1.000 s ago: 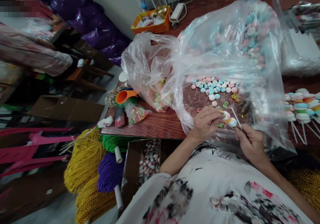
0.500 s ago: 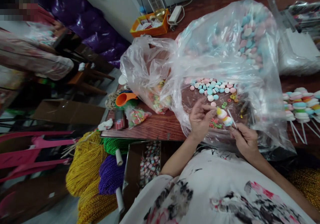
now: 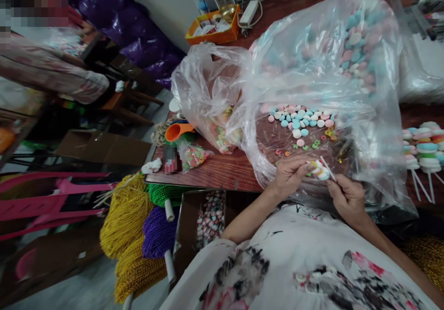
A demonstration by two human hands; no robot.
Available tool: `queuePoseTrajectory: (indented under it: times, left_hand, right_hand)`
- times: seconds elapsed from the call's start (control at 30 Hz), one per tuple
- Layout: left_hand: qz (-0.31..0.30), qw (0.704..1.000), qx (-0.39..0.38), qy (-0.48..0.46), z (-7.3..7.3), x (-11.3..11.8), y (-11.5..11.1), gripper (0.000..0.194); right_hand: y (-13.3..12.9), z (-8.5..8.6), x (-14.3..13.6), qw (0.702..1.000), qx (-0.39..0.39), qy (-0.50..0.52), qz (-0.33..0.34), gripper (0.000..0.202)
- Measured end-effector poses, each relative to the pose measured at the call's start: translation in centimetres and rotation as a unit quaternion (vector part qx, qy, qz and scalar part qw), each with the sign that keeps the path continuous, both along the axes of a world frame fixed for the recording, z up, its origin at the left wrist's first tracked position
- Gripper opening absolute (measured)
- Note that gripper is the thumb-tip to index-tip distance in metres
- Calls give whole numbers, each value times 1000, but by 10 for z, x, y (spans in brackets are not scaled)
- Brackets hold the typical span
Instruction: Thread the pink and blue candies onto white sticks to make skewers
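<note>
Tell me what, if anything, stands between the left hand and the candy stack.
Nothing visible: the left hand grips one end of the stack; the stick in the right hand is close beside it. Loose candies lie beyond both hands.

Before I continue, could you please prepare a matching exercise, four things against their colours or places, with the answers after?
1. candy stack
2. scoop
3. power strip
4. open box

A. orange
B. beside the purple cord
C. beside the tray
D. between the left hand and right hand

Pairs: 1-D, 2-A, 3-C, 4-B
</note>
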State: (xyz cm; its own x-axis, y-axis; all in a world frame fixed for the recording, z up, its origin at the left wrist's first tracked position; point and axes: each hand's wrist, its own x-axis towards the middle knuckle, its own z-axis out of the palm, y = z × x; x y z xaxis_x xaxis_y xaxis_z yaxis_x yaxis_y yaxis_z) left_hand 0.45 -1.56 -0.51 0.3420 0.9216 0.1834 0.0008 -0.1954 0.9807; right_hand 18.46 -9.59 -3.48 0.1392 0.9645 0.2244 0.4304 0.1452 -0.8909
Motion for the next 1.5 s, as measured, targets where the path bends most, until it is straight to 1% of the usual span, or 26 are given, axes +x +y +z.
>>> queuePoseTrajectory:
  times: [0.13,0.23,0.37,0.47,0.53,0.6,0.67,0.7,0.73,0.8,0.83,0.9,1.07,1.13,1.17,1.23,1.33,1.43,1.5]
  left_hand:
    - [4,997,61,45,2,-2,-5,35]
    - [-15,994,94,52,-1,0,-8,29]
    - [-58,991,109,48,-9,7,-11,26]
    - [-69,989,106,80,-14,7,-3,31]
    - [-49,987,108,107,-16,3,13,34]
    - [0,981,126,146,-15,-4,37,31]
    - [56,963,154,216,-11,-10,66,27]
    - [68,947,164,267,-9,-11,81,25]
    - [74,930,165,319,-7,-12,95,22]
    - [56,899,148,408,-4,-12,115,24]
    - [42,887,137,439,-4,-10,121,26]
    - [16,873,125,472,-5,-7,123,29]
    - [-42,864,152,478,-19,-1,100,25]
    - [-59,863,166,473,-23,-2,96,23]
    - [-57,867,167,465,-24,-3,97,22]
    - [-38,884,158,439,-24,-6,106,22]
    - [-5,902,153,403,-23,-8,129,22]
    - [-2,900,168,403,-25,-6,148,19]
    - [-7,889,176,422,-29,-5,151,19]
  right_hand:
    - [1,3,-2,1000,-1,-6,12,23]
    - [2,2,-4,1000,15,-11,18,22]
    - [1,1,-8,999,21,-6,24,29]
    - [1,0,-4,1000,14,2,4,31]
    - [2,-2,5,999,-5,9,-37,27]
    - [5,-7,15,997,-28,16,-74,27]
    - [7,-14,24,995,-48,21,-88,31]
    - [8,-17,27,994,-53,22,-89,31]
    - [9,-19,29,994,-57,21,-89,31]
    - [9,-23,29,994,-56,16,-90,29]
    - [9,-24,28,994,-53,15,-90,29]
    - [8,-24,27,995,-50,23,-86,29]
    - [7,-23,28,996,-48,33,-71,30]
    - [7,-22,28,997,-43,27,-65,30]
    - [6,-22,28,997,-42,26,-64,30]
    - [6,-23,29,997,-41,30,-63,30]
    - [5,-24,29,997,-40,29,-57,30]
    - [5,-24,30,998,-31,20,-54,31]
    - [6,-22,29,998,-22,11,-55,31]
